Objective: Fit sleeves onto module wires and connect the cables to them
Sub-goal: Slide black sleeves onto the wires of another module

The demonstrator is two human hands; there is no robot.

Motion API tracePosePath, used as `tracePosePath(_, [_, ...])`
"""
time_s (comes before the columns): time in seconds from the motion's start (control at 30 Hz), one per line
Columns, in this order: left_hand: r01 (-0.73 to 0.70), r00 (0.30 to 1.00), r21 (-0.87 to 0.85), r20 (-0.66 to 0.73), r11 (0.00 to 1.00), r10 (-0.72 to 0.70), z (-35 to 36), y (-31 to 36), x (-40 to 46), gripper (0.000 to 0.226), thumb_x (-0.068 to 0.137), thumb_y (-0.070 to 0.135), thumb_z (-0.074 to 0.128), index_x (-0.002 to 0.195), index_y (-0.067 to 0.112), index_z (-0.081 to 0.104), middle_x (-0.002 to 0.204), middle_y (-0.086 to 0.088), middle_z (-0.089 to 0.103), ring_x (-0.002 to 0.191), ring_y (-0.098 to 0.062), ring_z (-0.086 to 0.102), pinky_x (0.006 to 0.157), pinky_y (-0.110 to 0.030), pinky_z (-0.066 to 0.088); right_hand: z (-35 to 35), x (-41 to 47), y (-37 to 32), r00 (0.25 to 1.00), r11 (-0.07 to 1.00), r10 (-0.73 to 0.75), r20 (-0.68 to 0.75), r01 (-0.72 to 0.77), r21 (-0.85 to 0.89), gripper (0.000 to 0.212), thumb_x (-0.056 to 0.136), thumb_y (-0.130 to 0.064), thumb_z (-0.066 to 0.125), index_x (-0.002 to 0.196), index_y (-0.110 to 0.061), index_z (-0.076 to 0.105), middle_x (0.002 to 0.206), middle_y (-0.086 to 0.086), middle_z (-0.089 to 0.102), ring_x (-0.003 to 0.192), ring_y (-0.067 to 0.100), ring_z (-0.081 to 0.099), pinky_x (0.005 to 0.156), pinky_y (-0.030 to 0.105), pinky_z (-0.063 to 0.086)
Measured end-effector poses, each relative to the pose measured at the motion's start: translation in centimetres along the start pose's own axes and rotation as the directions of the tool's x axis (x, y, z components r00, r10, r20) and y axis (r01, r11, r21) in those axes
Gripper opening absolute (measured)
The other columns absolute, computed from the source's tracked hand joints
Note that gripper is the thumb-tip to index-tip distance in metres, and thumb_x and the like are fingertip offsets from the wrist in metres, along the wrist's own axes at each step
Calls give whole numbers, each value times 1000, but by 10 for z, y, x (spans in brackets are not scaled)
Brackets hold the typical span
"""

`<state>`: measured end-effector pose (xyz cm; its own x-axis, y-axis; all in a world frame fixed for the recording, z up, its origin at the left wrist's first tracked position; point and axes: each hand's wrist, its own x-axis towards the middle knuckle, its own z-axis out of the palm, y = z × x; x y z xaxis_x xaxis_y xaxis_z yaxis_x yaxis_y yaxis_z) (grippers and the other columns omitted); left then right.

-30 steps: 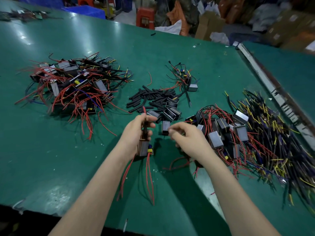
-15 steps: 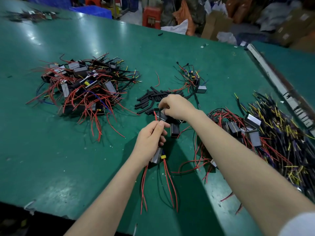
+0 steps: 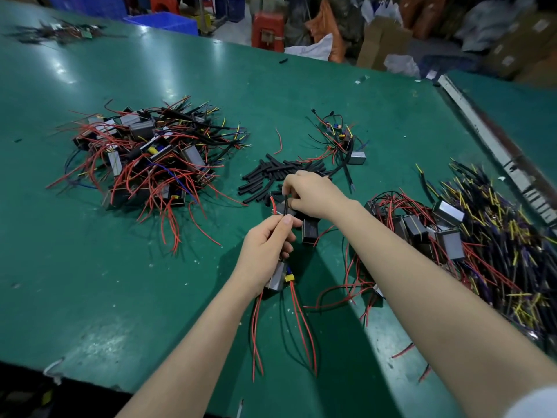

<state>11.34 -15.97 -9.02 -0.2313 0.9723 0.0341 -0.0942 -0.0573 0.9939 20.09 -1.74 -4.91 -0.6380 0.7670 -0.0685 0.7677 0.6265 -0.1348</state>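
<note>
So the left hand (image 3: 269, 246) sits about dead center of the frame, gripping a small grey module (image 3: 278, 278) in the palm, with its thumb and forefinger pinching one of the module's wires up top. Red wires (image 3: 297, 315) dangle down from the module toward the lower middle of the frame. The right hand (image 3: 310, 195) is just above it, fingers curled round a short black sleeve (image 3: 285, 202), holding it right by the wire end the left hand pinches; can't tell if the sleeve is actually on the wire. Behind the right hand, center of the frame, there's a loose pile of black sleeves (image 3: 265, 176) on the green table (image 3: 120, 282). Big tangle of modules with red wires (image 3: 144, 158) at center left, a smaller bundle (image 3: 340, 143) upper middle, more modules (image 3: 434, 230) right of center, and a heap of black and yellow cables (image 3: 497, 236) along the right edge. Boxes and bags at the top, blurry
</note>
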Motion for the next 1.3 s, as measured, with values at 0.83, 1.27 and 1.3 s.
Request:
tracePosePath(0.83, [-83,996,62,43,995,80,-1,-2,0,22,86,41,58,81,28,75,58,14,48,54,-2,39,51,-16,34,-12,-81,-33,833,79,442,-334,334,939,21,98,-9,52,108,-27,55,78,-9,70,68,-1,58,58,12,42])
tracePosePath(1.27, [-75,996,63,51,995,72,-2,-1,0,21,81,49,55,88,44,74,57,15,48,55,-2,38,51,-16,33,1,-86,-41,715,419,451,-534,359,834,24,94,-16,60,105,-36,54,96,1,70,88,2,60,80,29,50])
tracePosePath(1.3, [-75,996,62,51,995,72,-2,-1,0,20,81,48,55,87,44,74,57,15,47,55,-2,38,51,-16,33,0,-85,-40,713,417,450,-538,365,832,24,94,-16,60,106,-37,54,93,-3,70,87,0,60,78,24,48])
